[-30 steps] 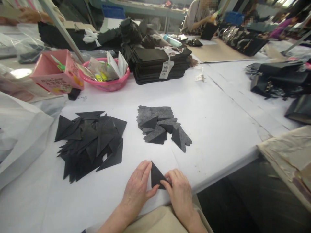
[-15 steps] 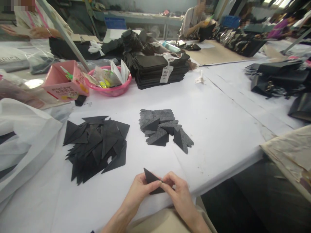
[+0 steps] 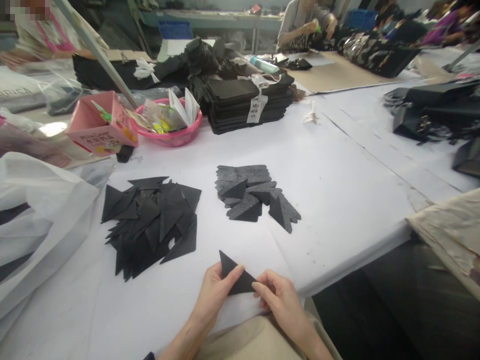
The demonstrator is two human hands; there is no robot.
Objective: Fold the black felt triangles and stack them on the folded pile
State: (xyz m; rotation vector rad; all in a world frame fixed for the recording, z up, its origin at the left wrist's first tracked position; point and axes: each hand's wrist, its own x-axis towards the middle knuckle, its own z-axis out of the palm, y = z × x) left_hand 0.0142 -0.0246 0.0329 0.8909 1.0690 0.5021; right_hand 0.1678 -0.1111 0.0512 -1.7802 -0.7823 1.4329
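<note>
We list, nearest, one flat, matte black triangle (image 3: 239, 284) at the near edge of the white table (image 3: 356, 190), long side slanting from far left to near right, sharp tip pointing away and leftward; left hand (image 3: 212, 291) pinches its left part between thumb and fingers, right hand (image 3: 279, 296) its right corner. Beyond, we enter a heap (image 3: 148, 220) of smooth, angular black pieces and, to its right, a flecked grey-and-black cluster (image 3: 245, 175); farther, a pink basin (image 3: 172, 139) and a white-tied black stack (image 3: 230, 107).

Left hand (image 3: 213, 289), right hand (image 3: 280, 296) bare; dark left sleeve edge (image 3: 149, 356); plain beige cloth (image 3: 247, 342) over lap
</note>
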